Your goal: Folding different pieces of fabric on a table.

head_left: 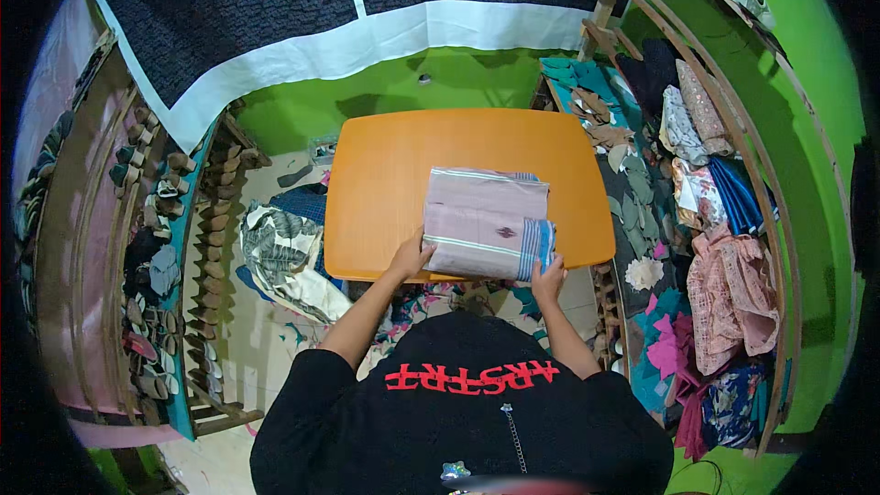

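A folded cloth (pixel 486 243), greyish mauve with white lines, blue stripes along its right end and a small dark motif, lies on the orange table (pixel 385 156). Its near half is folded as a thicker layer, while the far part lies flat behind it. My left hand (pixel 411 255) holds the cloth's near left edge, fingers partly hidden by it. At the near right corner, my right hand (pixel 548 282) grips the blue-striped end, with the thumb on top.
Heaped fabric (pixel 289 252) lies on the floor left of the table. Wooden racks with shoe forms (pixel 213 257) stand further left. On the right, a shelf carries folded garments (pixel 733 302) and cut pieces (pixel 632 192). Scraps litter the floor near me.
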Available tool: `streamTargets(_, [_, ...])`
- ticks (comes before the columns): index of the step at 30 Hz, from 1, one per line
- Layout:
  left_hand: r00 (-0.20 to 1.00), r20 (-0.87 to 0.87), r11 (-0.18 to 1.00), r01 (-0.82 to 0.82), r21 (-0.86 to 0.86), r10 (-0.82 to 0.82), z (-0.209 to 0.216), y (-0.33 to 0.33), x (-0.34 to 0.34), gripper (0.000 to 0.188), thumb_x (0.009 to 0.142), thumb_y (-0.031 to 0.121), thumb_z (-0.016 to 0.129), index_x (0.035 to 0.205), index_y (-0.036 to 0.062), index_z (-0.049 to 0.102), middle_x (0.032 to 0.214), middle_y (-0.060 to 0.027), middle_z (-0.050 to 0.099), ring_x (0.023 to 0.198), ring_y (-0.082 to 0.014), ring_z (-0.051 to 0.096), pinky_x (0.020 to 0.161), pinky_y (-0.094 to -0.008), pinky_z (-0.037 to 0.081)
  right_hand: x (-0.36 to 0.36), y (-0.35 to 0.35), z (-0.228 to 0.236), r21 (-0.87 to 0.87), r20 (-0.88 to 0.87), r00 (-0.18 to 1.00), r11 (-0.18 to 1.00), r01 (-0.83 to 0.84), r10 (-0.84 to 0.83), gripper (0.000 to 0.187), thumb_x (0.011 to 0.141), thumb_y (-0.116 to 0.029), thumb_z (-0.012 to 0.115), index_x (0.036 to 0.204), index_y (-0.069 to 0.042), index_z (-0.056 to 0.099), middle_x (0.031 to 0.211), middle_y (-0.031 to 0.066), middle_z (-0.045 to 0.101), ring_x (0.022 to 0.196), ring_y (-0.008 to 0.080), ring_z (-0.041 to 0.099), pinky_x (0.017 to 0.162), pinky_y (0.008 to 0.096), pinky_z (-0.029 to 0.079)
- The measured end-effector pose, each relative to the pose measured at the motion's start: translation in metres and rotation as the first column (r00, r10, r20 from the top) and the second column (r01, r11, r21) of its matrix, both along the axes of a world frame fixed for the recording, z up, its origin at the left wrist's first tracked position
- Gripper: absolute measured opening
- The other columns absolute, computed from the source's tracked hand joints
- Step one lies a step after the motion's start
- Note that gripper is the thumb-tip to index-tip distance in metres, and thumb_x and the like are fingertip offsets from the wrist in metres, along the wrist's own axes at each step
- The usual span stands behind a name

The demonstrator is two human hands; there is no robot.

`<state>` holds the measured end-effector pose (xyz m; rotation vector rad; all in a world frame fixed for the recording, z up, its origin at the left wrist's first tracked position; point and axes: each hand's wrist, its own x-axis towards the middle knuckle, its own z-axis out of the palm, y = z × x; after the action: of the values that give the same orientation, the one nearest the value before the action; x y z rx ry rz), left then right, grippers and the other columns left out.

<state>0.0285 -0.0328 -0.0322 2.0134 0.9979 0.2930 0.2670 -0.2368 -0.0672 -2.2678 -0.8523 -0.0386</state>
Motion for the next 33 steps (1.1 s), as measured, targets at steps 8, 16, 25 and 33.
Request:
streamTargets(8, [0.994, 0.055, 0.995, -0.096, 0.011, 0.095, 0.018, -0.018, -0.016, 0.060, 0.076, 0.020, 0.054, 0.124, 0.0064, 0.021, 0.108, -0.0259, 0.047, 0.091, -0.0410, 0.050, 0.077, -0.0438, 0.040, 0.016, 0.003, 0.013, 0.190, -0.015, 0.979, 0.962, -0.196, 0.202, 0.039, 0.075, -0.015, 0.052, 0.107, 0.002, 0.039, 0.097, 0.0222, 0.048, 0.091, 0.0353, 0.046, 0.084, 0.0413, 0.031])
streamTargets(16, [0.975, -0.113, 0.897, 0.221, 0.382, -0.192, 0.025, -0.028, -0.056, 0.076, 0.063, 0.042, 0.062, 0.124, 0.0079, 0.033, 0.126, -0.0208, 0.027, 0.117, -0.0349, 0.027, 0.093, -0.0453, 0.024, 0.045, -0.020, 0.018, -0.232, 0.150, 0.942, 0.937, -0.262, 0.300, 0.034, 0.073, -0.009, 0.049, 0.107, -0.007, 0.047, 0.102, 0.0153, 0.045, 0.093, 0.0333, 0.043, 0.081, 0.0431, 0.031])
streamTargets(25, [0.897, -0.275, 0.722, 0.441, 0.533, -0.345, 0.001, -0.008, -0.034, 0.065, 0.066, 0.022, 0.060, 0.125, 0.0158, 0.034, 0.133, -0.0105, 0.026, 0.123, -0.0285, 0.023, 0.098, -0.0479, 0.018, 0.049, 0.002, 0.074, -0.403, 0.035, 0.700, 0.651, -0.643, 0.713, 0.073, 0.055, -0.012, 0.067, 0.121, -0.020, 0.037, 0.128, 0.0127, 0.028, 0.122, 0.0327, 0.021, 0.099, 0.0514, 0.013])
streamTargets(33, [0.962, 0.147, 0.967, -0.209, -0.148, 0.230, 0.029, 0.016, -0.005, 0.032, 0.074, 0.025, 0.057, 0.096, 0.0038, 0.053, 0.098, -0.0181, 0.056, 0.095, -0.0298, 0.053, 0.083, -0.0391, 0.040, 0.078, 0.037, 0.050, 0.047, -0.053, 0.763, 0.764, -0.643, 0.645, 0.034, 0.060, -0.017, 0.066, 0.091, -0.005, 0.056, 0.094, 0.0132, 0.058, 0.099, 0.0289, 0.051, 0.093, 0.0482, 0.027])
